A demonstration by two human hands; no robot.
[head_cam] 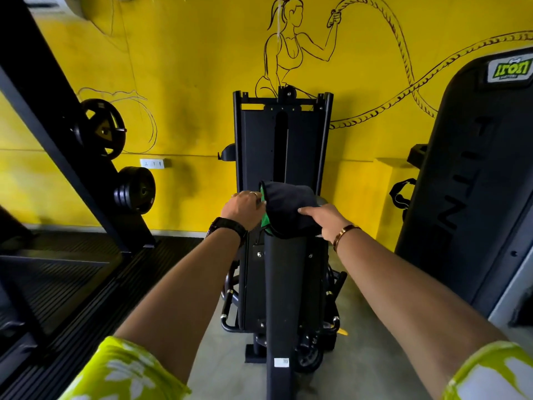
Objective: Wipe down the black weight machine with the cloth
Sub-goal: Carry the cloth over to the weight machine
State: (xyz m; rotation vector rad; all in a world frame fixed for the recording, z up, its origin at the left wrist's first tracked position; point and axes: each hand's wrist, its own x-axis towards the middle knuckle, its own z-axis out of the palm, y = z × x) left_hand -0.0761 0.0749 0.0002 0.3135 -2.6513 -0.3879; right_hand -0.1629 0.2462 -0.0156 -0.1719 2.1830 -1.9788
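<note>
1. Head view looks down both arms at the black weight machine, with its upright beam running near to far dead centre.
2. The cloth, dark with a green edge, is draped over the far top end of that beam.
3. The left hand curls round the cloth's left edge. The right hand clamps the right side, thumb flat across the fabric, other fingers tucked over the edge out of sight.
4. Just past the cloth, the machine's tall weight tower stands against the yellow wall, partly covering a rope-workout mural.
5. Far left is a slanted rack with weight plates over a ribbed black mat.
6. On the right, a big black pad with a green "iron" logo crowds in near the right arm.
</note>
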